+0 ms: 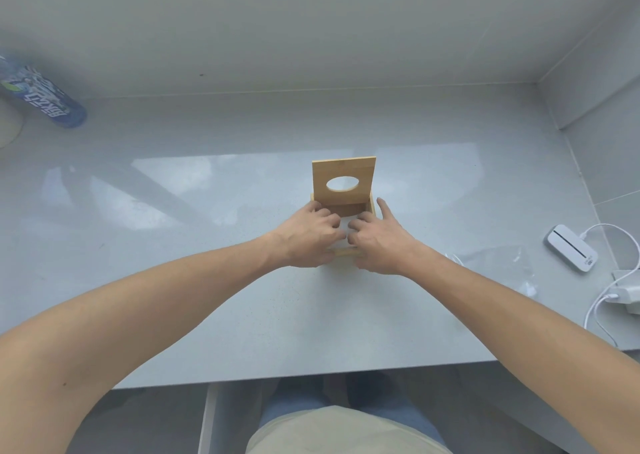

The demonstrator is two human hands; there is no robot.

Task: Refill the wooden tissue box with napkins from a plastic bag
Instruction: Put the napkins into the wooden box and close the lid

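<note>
The wooden tissue box (343,207) stands mid-surface (207,245), its lid (344,180) upright. White napkins (346,226) lie inside, under the fingertips of both hands. Left hand (310,235) and right hand (379,242) press down with fingers bent, gripping nothing. The clear plastic bag (498,263) lies to the right.

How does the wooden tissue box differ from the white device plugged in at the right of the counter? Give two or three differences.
The wooden tissue box is tan with its lid raised; the white device is closed. The box stands tall; the device lies low. Both hands, left hand and right hand, are at the box; none touches the device. Both sit on the grey counter.
</note>
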